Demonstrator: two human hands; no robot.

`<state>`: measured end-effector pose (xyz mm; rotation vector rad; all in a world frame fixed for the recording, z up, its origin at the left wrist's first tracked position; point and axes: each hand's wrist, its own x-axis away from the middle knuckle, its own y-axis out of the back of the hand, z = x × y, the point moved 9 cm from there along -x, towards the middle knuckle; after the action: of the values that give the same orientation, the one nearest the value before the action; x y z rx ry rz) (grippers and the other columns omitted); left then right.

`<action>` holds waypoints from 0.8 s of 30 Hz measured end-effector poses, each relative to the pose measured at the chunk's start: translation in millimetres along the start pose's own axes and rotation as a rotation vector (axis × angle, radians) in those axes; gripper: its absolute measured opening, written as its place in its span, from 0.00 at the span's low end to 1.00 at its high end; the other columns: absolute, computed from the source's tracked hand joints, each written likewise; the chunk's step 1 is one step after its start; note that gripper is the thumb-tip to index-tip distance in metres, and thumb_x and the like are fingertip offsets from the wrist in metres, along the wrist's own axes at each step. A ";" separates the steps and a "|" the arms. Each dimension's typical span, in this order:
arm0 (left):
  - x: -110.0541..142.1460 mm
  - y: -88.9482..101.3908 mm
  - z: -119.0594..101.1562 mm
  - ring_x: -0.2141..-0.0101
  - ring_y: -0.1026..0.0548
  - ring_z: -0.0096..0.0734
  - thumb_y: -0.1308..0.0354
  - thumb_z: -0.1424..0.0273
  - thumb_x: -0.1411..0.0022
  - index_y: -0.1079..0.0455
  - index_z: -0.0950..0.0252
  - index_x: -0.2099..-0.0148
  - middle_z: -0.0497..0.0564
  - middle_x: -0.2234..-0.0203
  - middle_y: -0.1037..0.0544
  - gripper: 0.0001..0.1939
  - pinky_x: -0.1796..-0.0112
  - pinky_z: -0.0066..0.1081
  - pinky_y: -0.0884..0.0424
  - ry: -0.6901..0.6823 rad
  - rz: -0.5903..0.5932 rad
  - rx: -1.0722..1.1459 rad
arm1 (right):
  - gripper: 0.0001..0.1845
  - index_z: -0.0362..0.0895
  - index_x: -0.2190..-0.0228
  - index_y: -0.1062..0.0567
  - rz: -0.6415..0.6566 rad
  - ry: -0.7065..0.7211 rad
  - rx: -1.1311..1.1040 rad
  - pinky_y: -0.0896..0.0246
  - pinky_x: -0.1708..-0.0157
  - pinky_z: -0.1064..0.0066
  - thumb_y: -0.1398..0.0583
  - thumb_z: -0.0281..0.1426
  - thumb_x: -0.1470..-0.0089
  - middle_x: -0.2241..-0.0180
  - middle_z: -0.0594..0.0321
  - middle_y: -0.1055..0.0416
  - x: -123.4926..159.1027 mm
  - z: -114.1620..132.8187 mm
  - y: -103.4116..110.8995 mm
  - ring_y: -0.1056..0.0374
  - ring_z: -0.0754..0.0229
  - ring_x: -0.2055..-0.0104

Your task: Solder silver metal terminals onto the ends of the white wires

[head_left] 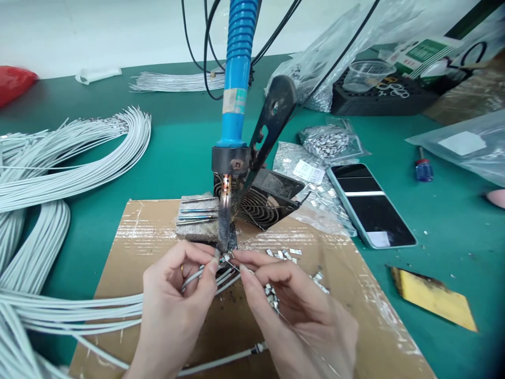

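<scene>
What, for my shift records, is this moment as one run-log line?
left hand: pinching white cable | right hand: holding thin wire | soldering iron: tip down, close to both hands | cardboard: beneath both hands

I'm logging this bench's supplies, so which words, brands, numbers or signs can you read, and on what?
No text is legible.
Label on the blue handle: too blurred to read.
White sticker on the clear bag: print too small to read.
Green-and-white packet: print too small and blurred to read.
</scene>
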<state>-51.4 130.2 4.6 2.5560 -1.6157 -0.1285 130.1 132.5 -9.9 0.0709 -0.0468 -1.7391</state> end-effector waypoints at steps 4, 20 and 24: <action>1.6 1.2 0.3 0.73 0.19 0.21 0.34 0.76 0.46 0.23 0.63 0.73 0.45 0.73 0.16 0.06 0.71 0.14 0.25 -0.002 0.005 -0.001 | 0.11 0.52 0.75 0.24 0.004 0.013 -0.007 0.30 0.52 0.75 0.33 0.30 0.41 0.60 0.72 0.15 -0.2 -0.1 -0.7 0.20 0.63 0.58; 1.1 3.1 0.5 0.74 0.19 0.19 0.34 0.78 0.43 0.23 0.62 0.72 0.44 0.72 0.16 0.07 0.72 0.12 0.27 -0.039 0.048 -0.028 | 0.11 0.51 0.73 0.24 0.013 0.101 -0.047 0.30 0.53 0.76 0.34 0.27 0.40 0.60 0.72 0.16 0.0 0.2 -2.1 0.20 0.65 0.57; 1.3 3.3 4.6 0.72 0.18 0.20 0.34 0.78 0.42 0.23 0.62 0.71 0.45 0.70 0.16 0.07 0.71 0.13 0.26 -0.036 0.076 -0.047 | 0.10 0.50 0.73 0.24 0.053 0.103 -0.022 0.30 0.53 0.75 0.34 0.28 0.40 0.60 0.70 0.15 -1.1 0.1 -4.4 0.19 0.64 0.56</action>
<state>-54.3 127.4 0.5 2.4680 -1.6990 -0.2041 125.9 134.3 -10.1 0.1421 0.0458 -1.6799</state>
